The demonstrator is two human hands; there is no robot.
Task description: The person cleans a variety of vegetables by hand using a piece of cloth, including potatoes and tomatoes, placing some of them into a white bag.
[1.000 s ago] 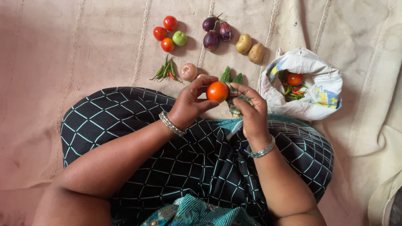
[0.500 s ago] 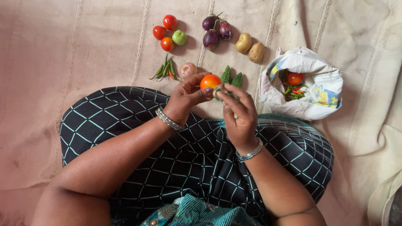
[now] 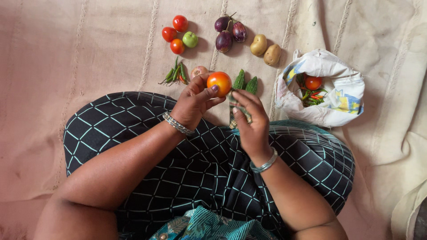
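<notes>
Since a moment ago right hand [image 3: 251,122] slid off round orange-red tomato [image 3: 219,83]; only left hand [image 3: 193,103] fingertips pinch it now. Right fingers loosely curled, seemingly empty. Tomato probably light, smooth, bruisable; cradle sides, don't squeeze.

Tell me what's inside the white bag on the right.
In the open bag, an orange-red tomato sits on top of green and red chillies. The folded cloth rim hides the bottom and sides, so anything deeper in the bag cannot be seen.
</notes>
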